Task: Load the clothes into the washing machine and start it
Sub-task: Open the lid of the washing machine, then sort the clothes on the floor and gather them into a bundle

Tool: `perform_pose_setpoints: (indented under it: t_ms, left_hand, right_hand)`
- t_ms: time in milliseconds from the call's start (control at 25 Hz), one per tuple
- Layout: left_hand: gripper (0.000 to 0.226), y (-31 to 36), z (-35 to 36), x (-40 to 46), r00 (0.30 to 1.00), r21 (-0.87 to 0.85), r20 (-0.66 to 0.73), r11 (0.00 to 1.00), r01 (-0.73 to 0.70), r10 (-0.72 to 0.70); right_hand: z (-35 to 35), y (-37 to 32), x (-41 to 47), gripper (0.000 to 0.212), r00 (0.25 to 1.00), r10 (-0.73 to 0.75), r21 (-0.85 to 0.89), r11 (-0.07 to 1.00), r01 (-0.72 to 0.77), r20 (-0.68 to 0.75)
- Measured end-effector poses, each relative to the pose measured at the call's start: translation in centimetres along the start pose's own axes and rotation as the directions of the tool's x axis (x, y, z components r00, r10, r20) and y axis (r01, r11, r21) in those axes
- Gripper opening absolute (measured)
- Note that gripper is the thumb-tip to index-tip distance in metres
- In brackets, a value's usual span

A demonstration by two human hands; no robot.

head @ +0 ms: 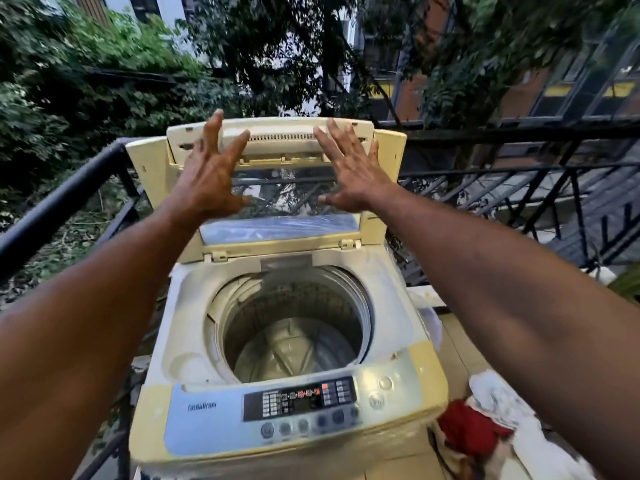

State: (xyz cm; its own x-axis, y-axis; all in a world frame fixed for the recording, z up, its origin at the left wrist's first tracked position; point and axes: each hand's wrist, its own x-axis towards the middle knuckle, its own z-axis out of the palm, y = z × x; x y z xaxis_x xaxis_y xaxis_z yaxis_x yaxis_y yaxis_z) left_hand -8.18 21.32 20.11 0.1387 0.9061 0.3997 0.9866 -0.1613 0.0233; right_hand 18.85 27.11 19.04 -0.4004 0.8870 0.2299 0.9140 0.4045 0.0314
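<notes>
A yellowed top-loading washing machine (412, 362) stands in front of me with its folding lid (287, 140) raised upright. The drum (294, 327) is open and holds no clothes. My left hand (207, 174) and my right hand (349, 171) are both stretched out with fingers spread at the raised lid, near its upper panel; I cannot tell whether they touch it. Neither hand holds anything. A pile of clothes (491, 420), red and white, lies on the floor to the right of the machine. The control panel (301, 400) with buttons runs along the front edge.
A black metal railing (69, 188) runs along the left and continues behind the machine on the right (519, 174). Trees and buildings stand beyond it. The tiled floor (460, 341) shows to the right of the machine.
</notes>
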Motion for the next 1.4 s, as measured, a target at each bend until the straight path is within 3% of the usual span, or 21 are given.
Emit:
perform_pose_setpoints:
  t_ms: [440, 600, 800, 1040, 1160, 1400]
  left_hand:
    - [0.113, 5.5, 1.4, -2.8, 0.989, 0.049, 0.078, 0.991, -0.128, 0.124]
    - [0.109, 10.3, 2.6, -3.0, 0.968, -0.006, 0.092, 0.972, -0.235, 0.234]
    - [0.095, 18.3, 2.8, -3.1, 0.911, -0.129, 0.019, 0.904, -0.407, 0.413]
    - [0.092, 31.6, 4.0, -5.1, 0.784, -0.205, -0.003, 0.767, -0.608, 0.620]
    - [0.094, 38.2, 5.5, -6.5, 0.754, -0.249, 0.027, 0.735, -0.631, 0.656]
    - [0.098, 51.5, 9.9, -10.5, 0.652, -0.339, 0.073, 0.634, -0.695, 0.754]
  right_hand:
    - [0.8, 0.0, -7.1, 0.120, 0.998, 0.034, -0.075, 0.997, -0.037, -0.043]
    - [1.3, 2.5, -12.7, 0.118, 0.986, 0.157, -0.091, 0.983, -0.161, -0.050]
    - [0.3, 6.4, -20.7, 0.123, 0.931, 0.362, 0.003, 0.932, -0.362, -0.041]
    - [0.3, 12.7, -31.3, 0.121, 0.848, 0.529, -0.090, 0.843, -0.530, -0.036]
    - [1.0, 16.4, -36.1, 0.121, 0.827, 0.561, -0.115, 0.820, -0.561, -0.040]
    - [3.9, 23.6, -46.1, 0.127, 0.715, 0.698, -0.127, 0.713, -0.689, 0.035]
